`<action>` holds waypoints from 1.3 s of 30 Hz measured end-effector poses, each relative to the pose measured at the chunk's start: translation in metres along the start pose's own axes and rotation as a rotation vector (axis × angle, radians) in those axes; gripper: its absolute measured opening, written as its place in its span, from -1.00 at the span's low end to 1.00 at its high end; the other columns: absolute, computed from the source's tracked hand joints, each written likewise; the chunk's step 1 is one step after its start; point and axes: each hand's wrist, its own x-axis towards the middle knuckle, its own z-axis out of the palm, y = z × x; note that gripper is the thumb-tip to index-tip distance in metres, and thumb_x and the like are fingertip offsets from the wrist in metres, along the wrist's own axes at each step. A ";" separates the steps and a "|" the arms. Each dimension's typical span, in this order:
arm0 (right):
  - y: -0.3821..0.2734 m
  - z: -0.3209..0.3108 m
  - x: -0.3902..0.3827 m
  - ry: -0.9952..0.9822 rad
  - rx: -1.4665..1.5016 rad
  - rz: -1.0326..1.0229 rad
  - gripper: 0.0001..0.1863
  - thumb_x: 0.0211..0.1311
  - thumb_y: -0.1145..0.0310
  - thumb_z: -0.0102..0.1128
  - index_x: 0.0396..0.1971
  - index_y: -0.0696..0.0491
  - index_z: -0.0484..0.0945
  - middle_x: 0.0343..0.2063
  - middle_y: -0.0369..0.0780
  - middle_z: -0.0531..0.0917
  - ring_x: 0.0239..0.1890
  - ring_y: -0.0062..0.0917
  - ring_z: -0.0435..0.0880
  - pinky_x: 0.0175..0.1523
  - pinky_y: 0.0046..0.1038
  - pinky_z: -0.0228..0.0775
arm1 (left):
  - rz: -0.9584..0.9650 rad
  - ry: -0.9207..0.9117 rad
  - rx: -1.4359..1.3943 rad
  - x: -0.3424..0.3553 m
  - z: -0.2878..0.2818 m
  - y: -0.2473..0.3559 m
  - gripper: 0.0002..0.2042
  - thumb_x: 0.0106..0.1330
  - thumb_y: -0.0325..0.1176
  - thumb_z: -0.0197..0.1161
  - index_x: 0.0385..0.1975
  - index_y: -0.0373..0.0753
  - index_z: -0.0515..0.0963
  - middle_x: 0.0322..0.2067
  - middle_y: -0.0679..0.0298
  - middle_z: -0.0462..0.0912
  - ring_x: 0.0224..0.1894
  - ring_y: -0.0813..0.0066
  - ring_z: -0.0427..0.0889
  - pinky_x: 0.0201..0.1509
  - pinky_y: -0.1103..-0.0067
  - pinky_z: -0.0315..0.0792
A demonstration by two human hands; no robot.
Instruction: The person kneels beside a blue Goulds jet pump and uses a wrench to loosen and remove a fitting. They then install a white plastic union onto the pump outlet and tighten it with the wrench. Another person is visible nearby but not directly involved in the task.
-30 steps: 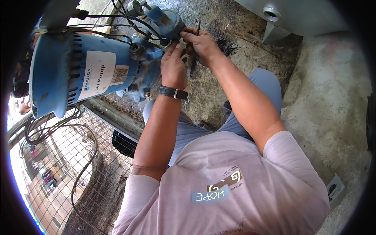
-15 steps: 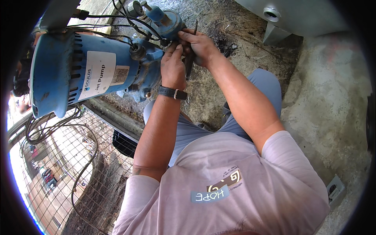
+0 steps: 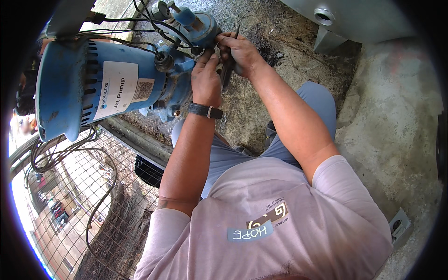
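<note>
A blue water pump lies with its motor to the left and its end fittings in front of my hands. My left hand, with a dark watch on the wrist, is closed at the pump's end, fingertips by the fittings; what they grip is hidden. My right hand is closed around a long, slim dark tool, whose thin end sticks out above the fingers and whose lower part hangs beside my left hand. The tool's kind is unclear. The right fingertips are close to the blue round housing.
Black cables cross above the pump beside a pressure gauge. Wire mesh and a coiled cable are at lower left. A grey metal tank stands at upper right, over concrete floor.
My right hand has shifted slightly right and away from the pump fittings, and the dark tool has tilted with it. My left hand stays nearly in place.
</note>
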 end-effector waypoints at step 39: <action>0.005 0.012 0.002 0.091 0.009 -0.071 -0.90 0.33 0.41 0.15 -0.42 0.00 0.50 -0.63 -0.42 0.38 -0.60 -0.69 0.32 -0.47 -0.64 0.19 | 0.017 0.016 -0.154 0.001 -0.001 -0.006 -0.71 0.41 -0.44 0.12 0.07 -0.42 0.45 -0.13 0.18 0.65 -0.08 0.43 0.64 0.03 0.56 0.52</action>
